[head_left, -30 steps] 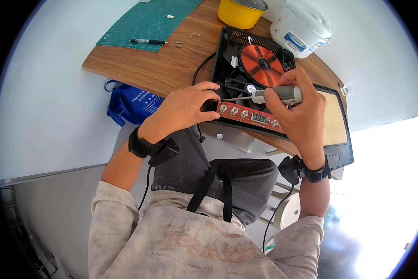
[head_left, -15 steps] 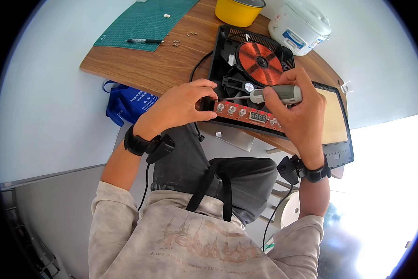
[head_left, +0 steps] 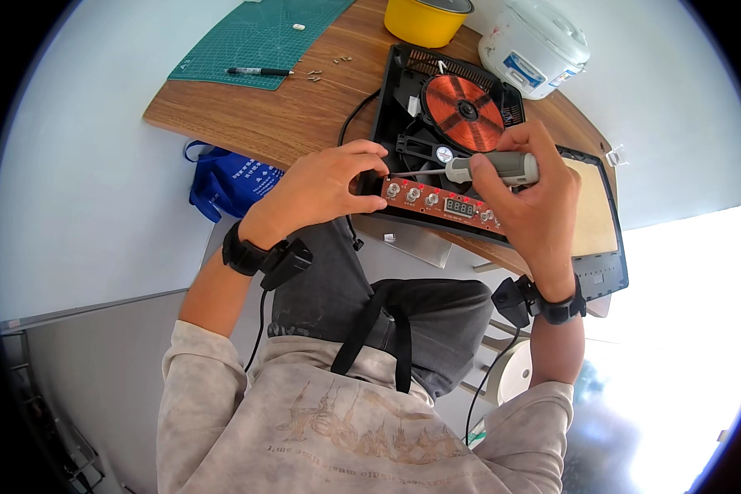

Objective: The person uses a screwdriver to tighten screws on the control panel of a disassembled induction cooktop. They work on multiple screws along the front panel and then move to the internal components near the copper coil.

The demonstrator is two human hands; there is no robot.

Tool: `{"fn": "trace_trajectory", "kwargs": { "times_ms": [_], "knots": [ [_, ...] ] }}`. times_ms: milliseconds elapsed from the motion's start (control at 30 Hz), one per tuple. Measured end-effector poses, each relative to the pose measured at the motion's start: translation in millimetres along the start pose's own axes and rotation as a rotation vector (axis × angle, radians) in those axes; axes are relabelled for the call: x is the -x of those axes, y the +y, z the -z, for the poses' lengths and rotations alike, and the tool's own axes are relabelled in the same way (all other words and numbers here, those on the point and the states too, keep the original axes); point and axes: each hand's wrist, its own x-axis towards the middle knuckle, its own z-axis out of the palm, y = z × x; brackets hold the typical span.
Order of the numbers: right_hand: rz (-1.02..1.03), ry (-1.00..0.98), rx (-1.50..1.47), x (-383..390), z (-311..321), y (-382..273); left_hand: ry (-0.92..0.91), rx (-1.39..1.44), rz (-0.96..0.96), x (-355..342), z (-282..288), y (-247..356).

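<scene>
Gripping a grey-handled screwdriver (head_left: 494, 167) in closed right hand (head_left: 535, 202) fingers, left hand (head_left: 325, 188) fingers pinching the red control circuit board (head_left: 440, 203) on the wooden bench (head_left: 288, 123), best kept steady and square.

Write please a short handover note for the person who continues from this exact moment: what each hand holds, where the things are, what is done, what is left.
Left hand: fingertips pinch the left end of the red control board.
Right hand: holds a grey-handled screwdriver, shaft lying sideways toward the left fingertips.
The opened induction cooker lies on the wooden table, copper coil exposed.
Done: top cover is off; loose screws lie by the green mat.
Left: the board is not lifted out.
</scene>
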Motion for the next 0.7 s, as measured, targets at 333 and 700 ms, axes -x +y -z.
{"fn": "trace_trajectory", "kwargs": {
  "times_ms": [333, 700],
  "knots": [
    [0.109, -0.009, 0.061, -4.0, -1.9, 2.0, 0.015, 0.009, -0.012, 0.5, -2.6, -1.4],
    [0.239, -0.099, 0.217, -15.9, -4.6, -21.4, 0.037, 0.033, -0.021, 0.3, -3.3, -0.6]
  ]
}}
